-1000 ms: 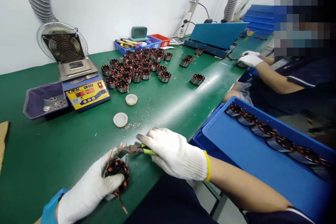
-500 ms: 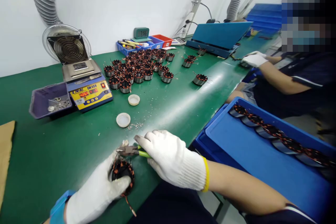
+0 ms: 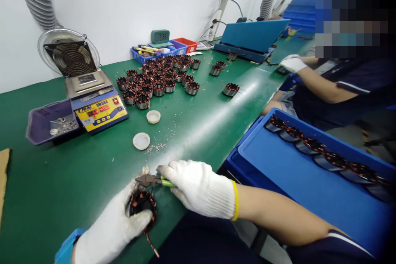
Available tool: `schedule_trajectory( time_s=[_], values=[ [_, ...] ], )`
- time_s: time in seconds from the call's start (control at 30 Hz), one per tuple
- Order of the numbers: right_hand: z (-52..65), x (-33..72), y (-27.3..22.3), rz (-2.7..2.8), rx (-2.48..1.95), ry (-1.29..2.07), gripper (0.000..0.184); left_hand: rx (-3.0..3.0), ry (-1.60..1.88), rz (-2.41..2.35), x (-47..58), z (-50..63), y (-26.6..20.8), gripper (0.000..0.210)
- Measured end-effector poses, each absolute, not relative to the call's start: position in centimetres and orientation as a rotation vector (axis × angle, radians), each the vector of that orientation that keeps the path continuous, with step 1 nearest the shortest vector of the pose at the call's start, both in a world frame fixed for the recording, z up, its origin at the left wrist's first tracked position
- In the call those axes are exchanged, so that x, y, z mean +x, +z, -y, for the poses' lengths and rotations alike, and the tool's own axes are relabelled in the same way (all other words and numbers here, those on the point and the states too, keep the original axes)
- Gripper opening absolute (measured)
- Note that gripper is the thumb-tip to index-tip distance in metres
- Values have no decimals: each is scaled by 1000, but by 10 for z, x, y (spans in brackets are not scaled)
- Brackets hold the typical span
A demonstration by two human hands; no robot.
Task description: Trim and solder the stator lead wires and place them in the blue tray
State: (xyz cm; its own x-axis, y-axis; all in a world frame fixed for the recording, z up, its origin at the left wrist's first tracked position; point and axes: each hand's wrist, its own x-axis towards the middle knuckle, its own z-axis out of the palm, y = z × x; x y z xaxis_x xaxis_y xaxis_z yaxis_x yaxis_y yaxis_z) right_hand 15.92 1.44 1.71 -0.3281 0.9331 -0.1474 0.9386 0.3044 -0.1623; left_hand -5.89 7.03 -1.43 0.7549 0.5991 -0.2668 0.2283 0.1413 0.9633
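In a white glove, my left hand (image 3: 123, 218) grips a motor stator (image 3: 151, 203) wound with copper wire, its thumb inside the ring. A twisted wire lead hangs from the stator's lower side. My right hand (image 3: 198, 187), gloved in white with a yellow cuff, is wrapped round the green handles of cutting pliers (image 3: 149, 180). The pliers' jaws lie at the stator's top rim, by the left fingertips; whether a wire is between them I cannot tell. Beyond my hands stand two small white caps (image 3: 141, 141), with tiny clippings scattered on the green table.
Many stators (image 3: 157, 78) crowd the table's back. A yellow-fronted solder pot (image 3: 100, 111) stands left, by a purple bin (image 3: 34, 126). At right, a blue tray (image 3: 278, 161) holds a row of stators. A co-worker's gloved hand (image 3: 292, 64) is farther along the bench.
The view has shifted slightly, so the bench things sit a little left and higher. Both hands keep their hold, and the pliers' jaws have turned slightly at the stator's rim.
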Motion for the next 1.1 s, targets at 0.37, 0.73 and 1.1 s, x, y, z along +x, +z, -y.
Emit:
schedule_trajectory(
  time_s=[0.37, 0.73, 1.1],
  values=[
    [-12, 195, 8, -2604, 1787, -301, 50, 1464, 227, -779, -63, -73, -13, 73],
    [-17, 188, 13, -2633, 1706, -290, 53, 1424, 231, -687, -58, -73, -10, 68],
    [-15, 186, 13, -2505, 1750, -582, 37, 1436, 168, -722, -57, -72, -8, 65]
  ],
)
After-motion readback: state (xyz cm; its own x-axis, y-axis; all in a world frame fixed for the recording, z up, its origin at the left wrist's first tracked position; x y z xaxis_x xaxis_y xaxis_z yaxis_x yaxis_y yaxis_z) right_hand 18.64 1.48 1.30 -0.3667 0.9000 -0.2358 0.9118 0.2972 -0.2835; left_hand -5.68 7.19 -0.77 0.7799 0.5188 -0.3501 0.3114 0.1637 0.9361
